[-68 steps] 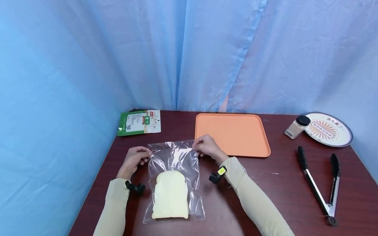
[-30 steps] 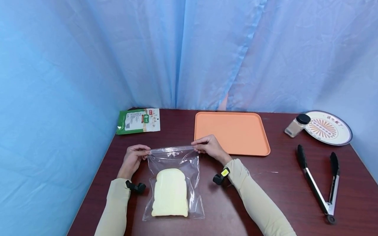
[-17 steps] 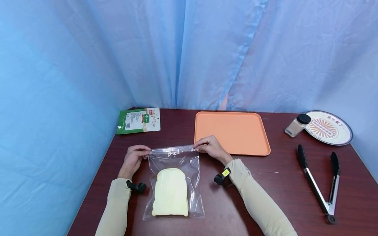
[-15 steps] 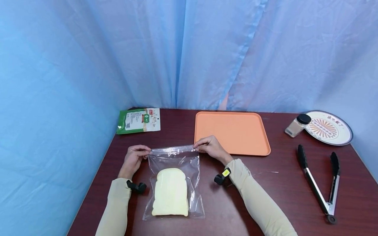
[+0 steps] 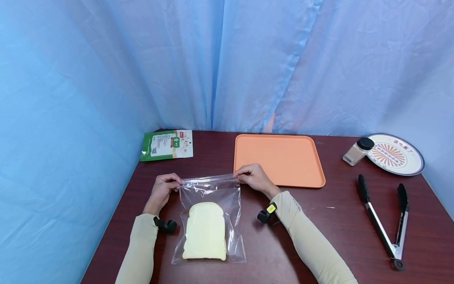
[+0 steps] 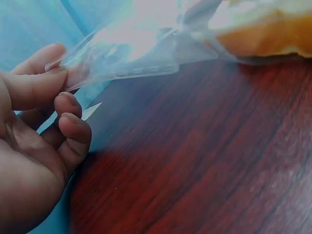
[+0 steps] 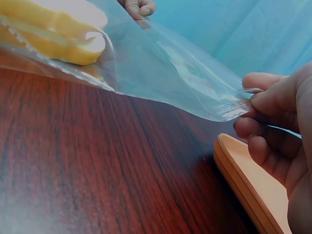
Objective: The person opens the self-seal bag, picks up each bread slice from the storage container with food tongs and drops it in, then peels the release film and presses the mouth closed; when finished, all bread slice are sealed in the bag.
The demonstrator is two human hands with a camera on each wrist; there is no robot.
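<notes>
A clear plastic bag (image 5: 232,205) lies on the table with its top edge stretched between my hands. Inside are pale bread slices with yellow-brown crusts; the upper slice (image 5: 205,230) faces up, and the right wrist view shows two stacked slices (image 7: 73,36). My left hand (image 5: 164,190) pinches the bag's top left corner between thumb and forefinger, its other fingers curled beneath in the left wrist view. At the opposite corner, my right hand (image 5: 254,178) pinches the film, gathering it into creases. The bag's top lifts towards the hands, and a narrow band runs along it.
An orange tray (image 5: 280,157) sits behind my right hand. At the back left lies a green and white packet (image 5: 166,145). To the right are a black-lidded jar (image 5: 357,152) leaning by a patterned plate (image 5: 408,165), and spread tongs (image 5: 381,228). Blue curtains (image 5: 184,67) enclose the table.
Since the oldest frame, the bag's top has gone from a wide flat flap to a narrow band drawn between the hands. Lately only the left fingers have shifted slightly at the corner.
</notes>
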